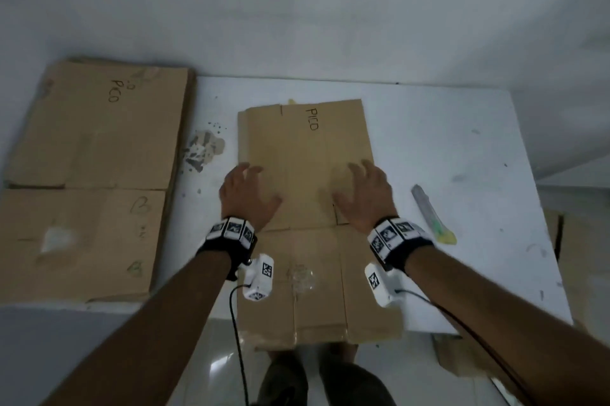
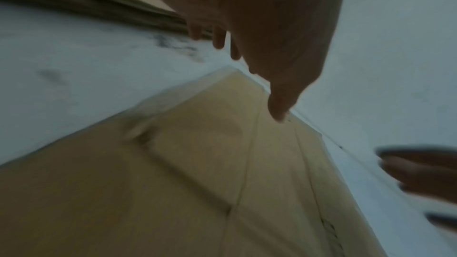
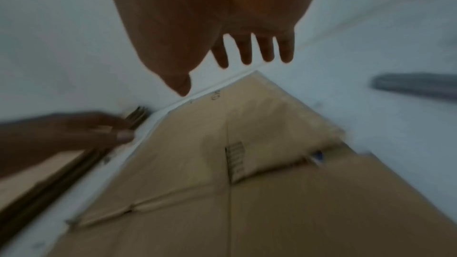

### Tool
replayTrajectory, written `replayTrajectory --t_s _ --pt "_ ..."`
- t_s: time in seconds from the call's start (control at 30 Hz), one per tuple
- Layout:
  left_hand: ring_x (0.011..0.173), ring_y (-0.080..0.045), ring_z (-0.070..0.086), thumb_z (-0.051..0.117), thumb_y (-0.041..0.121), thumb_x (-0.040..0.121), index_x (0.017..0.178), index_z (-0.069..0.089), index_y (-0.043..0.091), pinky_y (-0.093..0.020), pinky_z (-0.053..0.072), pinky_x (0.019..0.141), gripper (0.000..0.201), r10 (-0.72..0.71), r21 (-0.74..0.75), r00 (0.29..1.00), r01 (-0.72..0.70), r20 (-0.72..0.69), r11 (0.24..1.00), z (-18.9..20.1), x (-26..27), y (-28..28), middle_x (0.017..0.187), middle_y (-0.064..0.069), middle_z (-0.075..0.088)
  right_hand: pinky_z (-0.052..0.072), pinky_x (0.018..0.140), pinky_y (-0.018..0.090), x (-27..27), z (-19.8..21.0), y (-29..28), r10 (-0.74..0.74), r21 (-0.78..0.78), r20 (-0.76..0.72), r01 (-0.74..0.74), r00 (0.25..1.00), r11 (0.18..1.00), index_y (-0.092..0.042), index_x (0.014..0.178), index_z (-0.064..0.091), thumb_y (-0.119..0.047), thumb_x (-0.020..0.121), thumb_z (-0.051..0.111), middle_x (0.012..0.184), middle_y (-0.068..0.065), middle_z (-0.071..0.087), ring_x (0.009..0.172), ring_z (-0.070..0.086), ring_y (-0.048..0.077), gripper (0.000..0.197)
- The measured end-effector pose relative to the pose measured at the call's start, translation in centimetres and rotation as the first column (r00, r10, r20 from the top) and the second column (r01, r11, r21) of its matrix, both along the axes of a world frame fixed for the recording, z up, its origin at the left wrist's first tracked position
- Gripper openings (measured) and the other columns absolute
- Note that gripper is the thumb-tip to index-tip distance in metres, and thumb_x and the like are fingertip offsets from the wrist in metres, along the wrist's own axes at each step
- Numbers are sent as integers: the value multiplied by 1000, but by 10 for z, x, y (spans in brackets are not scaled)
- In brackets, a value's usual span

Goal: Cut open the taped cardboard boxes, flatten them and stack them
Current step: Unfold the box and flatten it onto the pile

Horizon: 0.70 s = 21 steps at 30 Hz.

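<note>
Flattened brown cardboard box [image 1: 307, 174] marked "PICO", lying mid-way across the white surface [image 1: 445, 141], near edge hanging over the front rim. Going left to right: a stack of flattened brown cardboard sheets [image 1: 95, 148] at the far left, overlapping the left edge of the surface and well apart from the central box; a patch of chipped, stained paint [image 1: 204, 149] between stack and box. Then the left hand [image 1: 249, 194], fingers [image 2: 219, 38] spread and relaxed, gripping nothing, poised over the box's left part; contact with the cardboard impossible to tell, both wrist views blurred. Next the right hand [image 1: 364, 192], likewise splayed and empty, over the right part of the same panel. Further right, a grey-handled utility cutter with a yellow-green end [image 1: 432, 214], lying on the surface just beside the box, untouched.

Step in hand, by judgement: flattening finished or nearly so, cutting over for this box, stacking not yet done. Next move likely: pressing out any springy folds, then gripping opposite edges, lifting the sheet flat and carrying it leftward onto the stack, edges squared. Care needed with loose end flaps swinging open and with the overhanging near edge tipping off the surface.
</note>
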State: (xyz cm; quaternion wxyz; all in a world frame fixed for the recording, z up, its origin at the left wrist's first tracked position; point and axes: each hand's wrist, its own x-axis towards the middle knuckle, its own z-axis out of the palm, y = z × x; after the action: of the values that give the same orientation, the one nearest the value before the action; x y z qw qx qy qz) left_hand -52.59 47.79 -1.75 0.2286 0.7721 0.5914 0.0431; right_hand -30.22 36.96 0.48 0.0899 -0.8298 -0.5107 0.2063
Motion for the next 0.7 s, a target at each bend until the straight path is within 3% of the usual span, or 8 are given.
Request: replayTrajectory --t_s 0.07,0.13,0.23,0.27,0.33,0.47,0.63,0.7 --pt "155 -33 5 73 76 69 160 16 32 -58 7 122 116 -157 -108 982 145 -109 983 -7 28 36 169 -6 4 11 123 54 6 -11 49 190 -143 73 -179 979 973 -24 159 13 -72 90 45 168 11 -2 153 3 37 90" --pt "154 -37 -16 71 88 54 159 -12 39 -67 -9 117 142 -246 -241 933 183 -264 953 -24 48 63 167 -3 -22 3 122 59 20 -34 94 274 -313 101 -231 957 921 -31 160 -1 -83 80 48 167 9 -17 153 -10 39 107" --pt "145 -43 -35 71 93 38 148 -36 41 -76 -14 111 162 -342 -358 874 215 -344 909 -54 54 78 156 -5 -46 1 118 67 40 -70 122 331 -462 91 -254 939 850 -39 154 -17 -94 53 61 162 8 -31 149 -22 44 139" --pt "142 -44 -39 71 94 33 146 -39 41 -76 -16 109 166 -352 -350 868 228 -349 909 -61 54 78 153 -5 -50 -2 118 68 42 -79 121 341 -468 86 -264 936 843 -40 153 -22 -93 49 64 160 8 -35 147 -26 45 144" --pt "141 -45 -41 70 96 28 146 -39 41 -75 -19 107 170 -348 -318 871 240 -347 917 -70 52 78 152 -6 -51 -7 117 66 43 -84 119 342 -467 75 -270 937 842 -37 153 -25 -87 54 70 159 10 -38 145 -31 44 145" --pt "143 -45 -37 68 97 29 150 -34 40 -77 -14 109 168 -345 -316 877 240 -335 918 -59 48 73 156 -7 -45 -3 118 67 41 -64 120 335 -478 57 -269 941 836 -36 155 -22 -84 57 73 160 11 -35 146 -28 44 144" --pt "152 -46 -9 64 85 69 161 -2 33 -73 5 117 124 -225 -250 942 162 -249 955 -26 29 2 167 -9 -22 12 116 70 7 -41 67 275 -458 19 -236 961 857 -32 158 -11 -74 71 71 164 14 -24 150 -14 47 127" --pt "151 -49 -14 65 86 67 158 -9 38 -74 3 116 127 -206 -301 947 128 -244 945 -23 2 -55 165 -8 -28 13 115 70 -9 -44 9 340 -475 -7 -302 941 827 -33 158 -14 -78 71 66 163 14 -26 149 -14 49 127"
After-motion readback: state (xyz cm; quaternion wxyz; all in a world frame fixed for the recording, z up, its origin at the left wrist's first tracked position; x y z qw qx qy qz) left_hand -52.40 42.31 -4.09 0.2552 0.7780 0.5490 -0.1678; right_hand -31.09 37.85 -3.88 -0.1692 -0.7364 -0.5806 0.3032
